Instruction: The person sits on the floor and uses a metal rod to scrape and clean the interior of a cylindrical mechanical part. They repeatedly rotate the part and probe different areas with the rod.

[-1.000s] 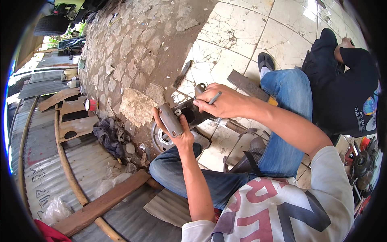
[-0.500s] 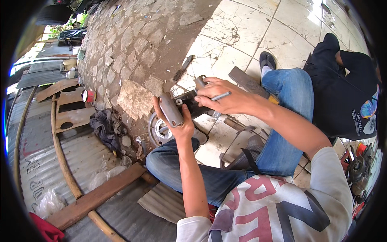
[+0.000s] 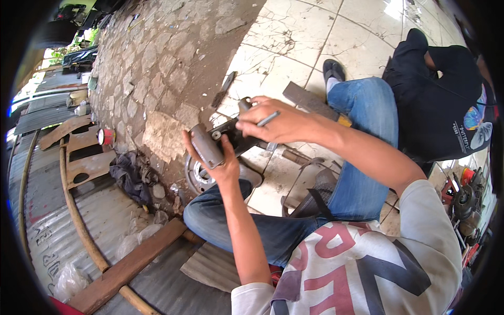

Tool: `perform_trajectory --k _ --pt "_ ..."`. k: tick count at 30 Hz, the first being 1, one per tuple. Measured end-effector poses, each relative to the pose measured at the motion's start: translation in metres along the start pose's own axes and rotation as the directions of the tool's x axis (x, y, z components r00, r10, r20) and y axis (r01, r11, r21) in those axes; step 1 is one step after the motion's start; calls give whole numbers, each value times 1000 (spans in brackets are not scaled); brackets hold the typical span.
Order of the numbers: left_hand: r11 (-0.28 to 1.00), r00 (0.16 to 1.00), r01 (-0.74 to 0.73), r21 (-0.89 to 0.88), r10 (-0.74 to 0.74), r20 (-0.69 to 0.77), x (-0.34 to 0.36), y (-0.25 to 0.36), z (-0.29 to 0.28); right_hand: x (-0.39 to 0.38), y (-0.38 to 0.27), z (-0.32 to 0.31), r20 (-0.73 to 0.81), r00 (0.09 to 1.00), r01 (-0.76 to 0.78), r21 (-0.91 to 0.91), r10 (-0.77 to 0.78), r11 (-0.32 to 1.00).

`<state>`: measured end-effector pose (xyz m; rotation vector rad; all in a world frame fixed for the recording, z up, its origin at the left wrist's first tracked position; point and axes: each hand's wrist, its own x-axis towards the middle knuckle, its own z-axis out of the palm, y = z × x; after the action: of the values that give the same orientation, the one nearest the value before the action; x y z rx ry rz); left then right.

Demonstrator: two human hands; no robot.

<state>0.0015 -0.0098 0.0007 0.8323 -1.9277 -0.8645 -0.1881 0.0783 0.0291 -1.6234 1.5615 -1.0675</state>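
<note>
My left hand (image 3: 228, 166) is wrapped round a short grey metal tube (image 3: 206, 145), the thumb along its near side. Right beside the tube lies a dark metal piece (image 3: 227, 126) with a small pale ring, and a second grey tube end (image 3: 244, 104) shows at its far side. Whether these are one joined part I cannot tell. My right hand (image 3: 281, 122) is closed round a thin grey pen-like rod (image 3: 269, 118), whose rear end sticks out over the hand. Its fingertips are over the dark piece, and the rod's working tip is hidden.
Beyond my hands a wire brush (image 3: 224, 89) lies on the tiles. A metal bar (image 3: 311, 101) lies beside my right knee, and a round wheel-like disc (image 3: 197, 170) is by my left leg. A person in black (image 3: 441, 105) sits at the right. Corrugated sheets (image 3: 89, 210) border the left.
The whole view has shifted, so the scene sits farther left and slightly higher. Both hands keep their holds, and the right hand has barely moved against the metal part.
</note>
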Motion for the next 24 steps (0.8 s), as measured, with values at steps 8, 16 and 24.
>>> perform_trajectory --k 8,16,24 --pt "996 995 -43 72 49 -85 0 -1 8 2 6 4 -30 998 62 -13 -62 998" --pt "996 996 -84 16 84 -4 3 -3 7 2 12 2 -211 972 80 -99 -100 992" --pt "992 990 -119 38 122 -72 0 -14 8 -1 9 5 -201 980 0 -51 -10 999"
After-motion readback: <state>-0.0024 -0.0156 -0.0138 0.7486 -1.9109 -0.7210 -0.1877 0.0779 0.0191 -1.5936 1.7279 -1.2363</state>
